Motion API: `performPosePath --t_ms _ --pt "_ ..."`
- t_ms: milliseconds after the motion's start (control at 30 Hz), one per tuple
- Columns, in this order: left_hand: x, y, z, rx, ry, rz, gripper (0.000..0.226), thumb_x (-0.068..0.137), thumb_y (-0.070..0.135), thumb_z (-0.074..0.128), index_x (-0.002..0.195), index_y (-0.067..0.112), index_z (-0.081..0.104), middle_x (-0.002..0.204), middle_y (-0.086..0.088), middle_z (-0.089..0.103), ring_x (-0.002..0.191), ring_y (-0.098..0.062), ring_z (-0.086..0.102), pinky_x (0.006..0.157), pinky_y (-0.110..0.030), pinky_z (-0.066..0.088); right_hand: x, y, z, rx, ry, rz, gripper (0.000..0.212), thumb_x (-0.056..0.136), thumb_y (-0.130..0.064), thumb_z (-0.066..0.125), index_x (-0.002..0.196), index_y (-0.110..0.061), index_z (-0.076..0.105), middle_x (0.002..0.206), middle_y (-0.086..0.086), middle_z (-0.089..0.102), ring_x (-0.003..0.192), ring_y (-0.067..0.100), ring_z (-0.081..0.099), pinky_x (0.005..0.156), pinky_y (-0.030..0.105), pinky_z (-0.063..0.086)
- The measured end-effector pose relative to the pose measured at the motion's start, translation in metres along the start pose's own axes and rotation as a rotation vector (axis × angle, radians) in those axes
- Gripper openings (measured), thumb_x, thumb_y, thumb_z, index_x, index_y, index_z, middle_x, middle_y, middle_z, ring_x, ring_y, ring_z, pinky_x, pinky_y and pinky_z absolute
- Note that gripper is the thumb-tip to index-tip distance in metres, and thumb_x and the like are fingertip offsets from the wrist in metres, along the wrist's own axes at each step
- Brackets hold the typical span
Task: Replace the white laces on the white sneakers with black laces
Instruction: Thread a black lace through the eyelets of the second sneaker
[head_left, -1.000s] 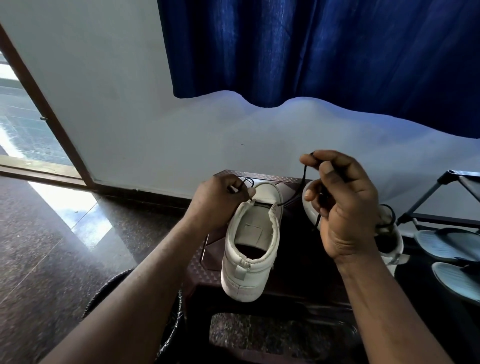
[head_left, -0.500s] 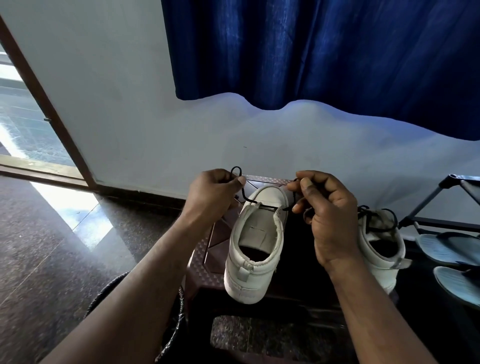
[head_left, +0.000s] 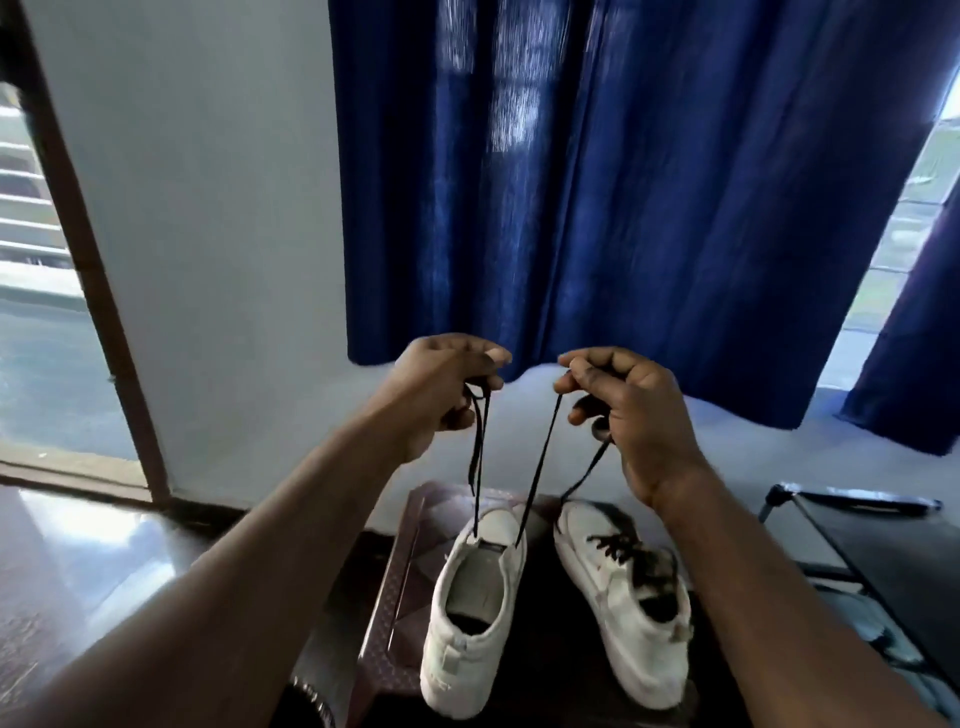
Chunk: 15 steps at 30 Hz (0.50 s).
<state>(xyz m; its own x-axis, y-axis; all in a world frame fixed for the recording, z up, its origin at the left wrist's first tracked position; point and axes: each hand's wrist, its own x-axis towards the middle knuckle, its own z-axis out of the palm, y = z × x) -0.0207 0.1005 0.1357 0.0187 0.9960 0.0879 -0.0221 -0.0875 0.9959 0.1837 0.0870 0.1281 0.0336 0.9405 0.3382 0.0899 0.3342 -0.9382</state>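
Observation:
Two white sneakers stand on a dark brown stool (head_left: 400, 582). From the front eyelets of the left sneaker (head_left: 470, 608) a black lace (head_left: 540, 457) runs up in two taut strands. My left hand (head_left: 441, 384) pinches one strand high above the shoe, and my right hand (head_left: 628, 410) pinches the other, whose loose tail hangs from under my palm. The right sneaker (head_left: 628, 603) is laced in black with its lace ends lying loose over the tongue.
A blue curtain (head_left: 623, 182) hangs over the white wall behind. An open doorway with a brown frame (head_left: 88, 270) is at the left. A dark metal rack (head_left: 852, 525) with sandals stands at the right. The floor is glossy dark stone (head_left: 78, 571).
Both hands have risen well above the left sneaker, pulling the two lace strands up and taut. The camera has tilted upward.

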Motion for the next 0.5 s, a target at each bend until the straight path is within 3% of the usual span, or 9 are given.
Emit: performPosePath --t_ms 167,267,500 --pt "0.004 0.071 0.004 -0.094 -0.010 0.002 0.018 0.101 0.010 0.060 0.104 0.009 0.078 0.087 -0.002 0.075 0.044 -0.003 0.042 0.049 -0.020 0.044 0.024 -0.066 -0.002 0.020 -0.004 -0.037 0.016 0.102 -0.015 0.061 0.104 -0.014 0.077 0.089 0.003 0.079 0.062 0.010 0.063 0.055 0.023 0.039" --pt "0.002 0.104 0.004 -0.026 0.034 0.033 0.021 0.102 0.011 0.057 0.107 0.012 0.077 0.092 0.004 0.080 0.045 -0.004 0.039 0.049 -0.020 0.044 0.031 -0.099 -0.003 -0.069 -0.037 -0.091 0.016 0.102 -0.017 0.060 0.103 -0.016 0.076 0.093 0.002 0.080 0.064 0.012 0.064 0.054 0.025 0.038" --pt "-0.020 0.124 -0.004 -0.057 0.043 0.200 0.022 0.103 0.010 0.055 0.112 0.014 0.075 0.101 0.003 0.081 0.049 -0.008 0.039 0.056 -0.024 0.049 0.021 -0.117 -0.003 -0.106 -0.036 -0.116 0.017 0.103 -0.016 0.059 0.104 -0.018 0.076 0.095 0.001 0.080 0.065 0.015 0.065 0.056 0.027 0.039"
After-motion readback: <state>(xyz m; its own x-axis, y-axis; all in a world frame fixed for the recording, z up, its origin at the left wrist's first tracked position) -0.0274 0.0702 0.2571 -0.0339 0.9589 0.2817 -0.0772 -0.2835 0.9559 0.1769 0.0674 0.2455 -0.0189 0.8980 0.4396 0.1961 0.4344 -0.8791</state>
